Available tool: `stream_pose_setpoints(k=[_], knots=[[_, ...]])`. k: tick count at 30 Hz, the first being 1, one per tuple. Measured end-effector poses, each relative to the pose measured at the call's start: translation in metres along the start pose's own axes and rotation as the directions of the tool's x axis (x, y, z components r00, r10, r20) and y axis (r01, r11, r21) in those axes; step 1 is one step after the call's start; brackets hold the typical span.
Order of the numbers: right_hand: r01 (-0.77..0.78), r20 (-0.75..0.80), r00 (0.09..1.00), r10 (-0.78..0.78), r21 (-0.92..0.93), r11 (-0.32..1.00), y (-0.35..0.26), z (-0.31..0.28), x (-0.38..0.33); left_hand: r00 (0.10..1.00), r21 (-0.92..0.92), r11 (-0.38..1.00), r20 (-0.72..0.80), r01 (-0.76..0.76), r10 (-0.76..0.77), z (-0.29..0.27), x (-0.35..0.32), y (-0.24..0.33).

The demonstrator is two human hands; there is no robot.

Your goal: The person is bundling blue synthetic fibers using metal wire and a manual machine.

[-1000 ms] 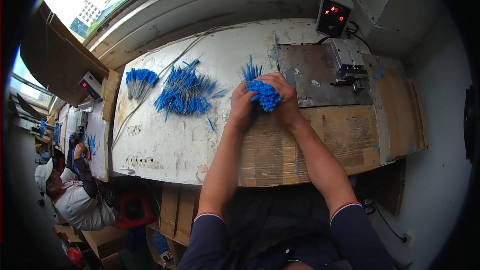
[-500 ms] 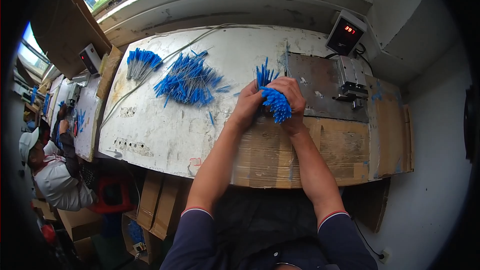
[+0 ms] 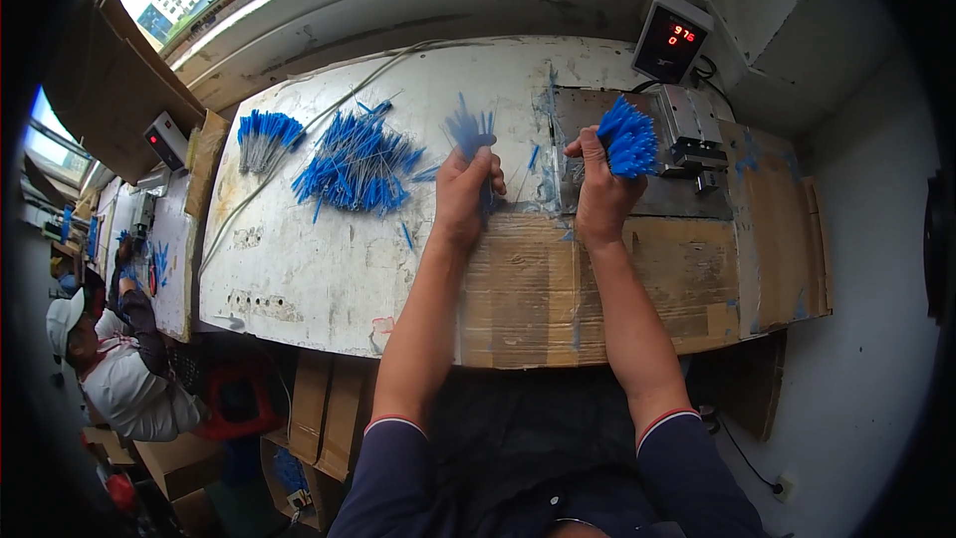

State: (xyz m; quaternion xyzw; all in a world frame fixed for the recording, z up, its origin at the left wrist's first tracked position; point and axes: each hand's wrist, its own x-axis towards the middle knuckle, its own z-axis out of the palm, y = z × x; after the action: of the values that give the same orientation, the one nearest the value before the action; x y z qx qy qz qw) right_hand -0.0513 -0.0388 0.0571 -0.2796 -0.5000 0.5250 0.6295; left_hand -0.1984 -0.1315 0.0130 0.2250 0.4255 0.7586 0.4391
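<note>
My right hand (image 3: 605,204) is closed round a thick bundle of thin blue-tipped wire sticks (image 3: 629,139), blue ends packed together and fanned up to the right, over the metal plate (image 3: 682,197). Apart from it, on the left, my left hand (image 3: 461,201) grips a smaller bunch of blue-tipped wire sticks (image 3: 468,128), blurred by motion. Its blue ends point up, and some blue shows below the fingers. Left of that hand lies a loose, tangled pile of the same sticks (image 3: 354,164). Farther left, a neater fan of them (image 3: 267,142) has its blue ends aligned.
A metal clamp-like fixture (image 3: 694,130) sits at the plate's right side, below a box with a red digital display (image 3: 674,37). Cardboard (image 3: 657,289) covers the bench's near edge. A grey cable (image 3: 329,112) crosses the white bench. Another person (image 3: 129,369) works at far left.
My hands have come apart: the right moved right and up with the thick bundle, the left moved left with the smaller bunch. The display's digits changed, and the view shifted slightly.
</note>
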Motion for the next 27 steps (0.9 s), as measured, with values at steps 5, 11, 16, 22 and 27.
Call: stream_pose_setpoints(k=[5,11,16,22,27], knots=[[-0.397,0.235,0.882,0.408,-0.094,0.913,0.041,-0.012,0.003,0.965,0.694,0.714,-0.115,-0.090,0.234,0.009,-0.003,0.004],[-0.489,0.154,0.870,0.468,0.144,0.860,0.038,-0.017,0.009,0.984,0.998,-0.026,0.067,-0.063,0.164,0.040,-0.019,0.001],[-0.525,0.122,0.851,0.512,0.263,0.810,0.042,-0.018,0.010,0.977,0.987,-0.138,0.110,-0.085,0.185,0.024,-0.015,-0.006],[-0.604,0.144,0.795,0.589,0.272,0.749,0.035,-0.013,0.001,0.985,0.753,0.657,-0.083,-0.037,0.151,0.014,-0.006,0.001],[-0.641,0.304,0.761,0.573,0.221,0.735,0.027,-0.005,-0.013,1.000,0.430,0.903,-0.018,0.019,-0.013,0.048,-0.019,0.006]])
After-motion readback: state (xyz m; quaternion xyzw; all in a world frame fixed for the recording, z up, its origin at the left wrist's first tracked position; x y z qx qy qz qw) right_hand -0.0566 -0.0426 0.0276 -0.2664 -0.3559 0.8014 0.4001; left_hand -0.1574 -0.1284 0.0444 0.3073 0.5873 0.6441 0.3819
